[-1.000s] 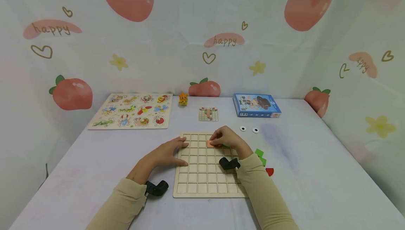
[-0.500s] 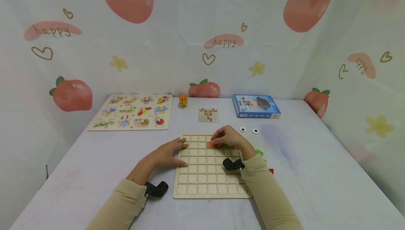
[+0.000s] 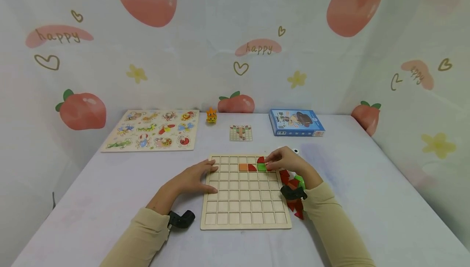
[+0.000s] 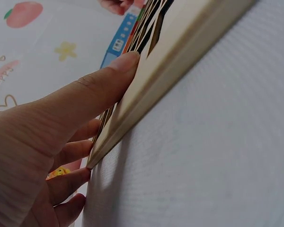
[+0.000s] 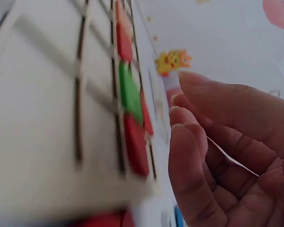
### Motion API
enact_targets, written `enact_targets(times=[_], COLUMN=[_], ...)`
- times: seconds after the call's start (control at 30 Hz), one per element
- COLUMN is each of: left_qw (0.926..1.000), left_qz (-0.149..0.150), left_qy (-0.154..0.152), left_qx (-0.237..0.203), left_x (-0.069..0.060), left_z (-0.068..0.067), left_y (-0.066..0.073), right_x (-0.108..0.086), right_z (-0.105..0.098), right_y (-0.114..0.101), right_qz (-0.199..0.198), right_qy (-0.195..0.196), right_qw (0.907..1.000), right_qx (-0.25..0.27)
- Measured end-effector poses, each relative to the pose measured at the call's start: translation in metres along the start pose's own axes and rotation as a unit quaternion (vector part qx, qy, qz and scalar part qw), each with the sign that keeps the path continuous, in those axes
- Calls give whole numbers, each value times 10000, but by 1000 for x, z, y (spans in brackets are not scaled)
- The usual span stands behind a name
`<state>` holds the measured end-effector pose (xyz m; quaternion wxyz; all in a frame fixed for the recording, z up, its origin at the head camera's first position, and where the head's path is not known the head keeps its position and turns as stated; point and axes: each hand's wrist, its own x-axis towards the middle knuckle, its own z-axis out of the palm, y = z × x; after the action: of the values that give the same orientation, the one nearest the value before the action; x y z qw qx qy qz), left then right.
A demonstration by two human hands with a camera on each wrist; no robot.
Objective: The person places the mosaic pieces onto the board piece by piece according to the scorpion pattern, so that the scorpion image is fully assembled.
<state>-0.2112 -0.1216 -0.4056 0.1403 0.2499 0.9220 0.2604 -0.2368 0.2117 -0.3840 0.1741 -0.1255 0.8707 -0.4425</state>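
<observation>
Fingers (image 5: 187, 161) loosely bent, tips slightly apart, the right hand (image 3: 287, 162) is near a red tile (image 5: 136, 144) in the board (image 3: 235, 195); the left hand (image 3: 193, 176), fingers spread, touches the board's left edge. The board lies on the table (image 3: 235, 250).

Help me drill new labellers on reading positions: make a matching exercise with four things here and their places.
1. left hand
2. box
3. card
4. green tile

A. behind the grid, left of the box
B. in a grid cell
C. behind the grid, right of the card
D. touching the grid's left edge

Pairs: 1-D, 2-C, 3-A, 4-B
</observation>
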Motion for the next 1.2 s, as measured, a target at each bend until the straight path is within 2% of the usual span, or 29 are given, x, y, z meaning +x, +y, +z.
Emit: enact_targets(times=[0.3,0.53,0.9,1.2], left_qw=[10000,10000,9999,9999], left_qz=[3,-1,29,27], left_qy=[35,-5,2,16], left_qx=[14,-95,-100,-104], left_x=[0,0,-1,-1], left_z=[1,1,0,1], left_y=[-3,-3,-3,-3], right_x=[-16,-24,-26,-25], right_z=[-19,-27,-27,-25], right_y=[23,33,33,34], right_qz=[-24,233,118,90], right_qy=[107,-20,-214,-225], right_qw=[9997,9990,9985,9985], right_qx=[-235,-370,-480,-493])
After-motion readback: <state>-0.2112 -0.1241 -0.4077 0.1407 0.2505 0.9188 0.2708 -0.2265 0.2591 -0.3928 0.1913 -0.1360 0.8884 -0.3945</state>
